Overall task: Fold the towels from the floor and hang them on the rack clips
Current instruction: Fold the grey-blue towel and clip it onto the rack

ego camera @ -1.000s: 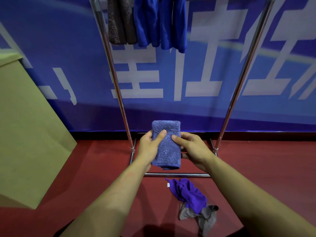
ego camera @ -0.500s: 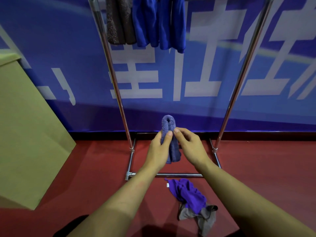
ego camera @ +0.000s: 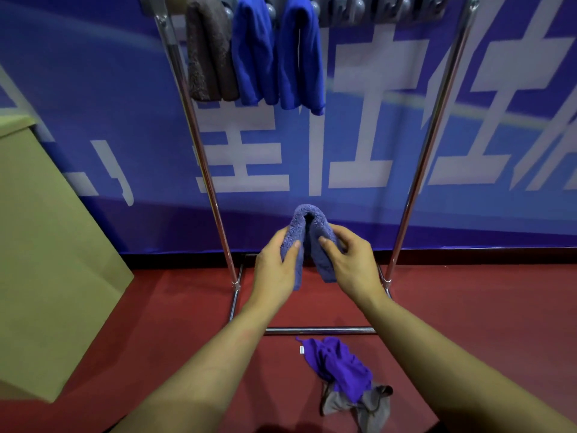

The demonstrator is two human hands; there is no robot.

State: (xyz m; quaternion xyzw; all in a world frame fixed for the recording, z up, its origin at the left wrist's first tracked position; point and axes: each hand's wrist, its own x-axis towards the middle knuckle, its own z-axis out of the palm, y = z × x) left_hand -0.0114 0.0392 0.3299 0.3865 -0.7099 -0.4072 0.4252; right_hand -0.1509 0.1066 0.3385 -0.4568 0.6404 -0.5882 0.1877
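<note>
Your left hand point(ego camera: 274, 270) and right hand point(ego camera: 349, 264) pinch the folded lavender towel point(ego camera: 307, 223), fold uppermost, below the rack point(ego camera: 199, 145); fingertips apparently curled behind.

Folded blue towel point(ego camera: 309, 226) between left hand point(ego camera: 274, 270) and right hand point(ego camera: 351, 267).

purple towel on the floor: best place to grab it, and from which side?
Judgement: pinch the raised crumpled bulge in the middle of the purple towel, coming straight down from above. It lies bunched on the red floor with its lower edge overlapping the grey towel, so a grip on the upper folds should lift it alone.
</note>
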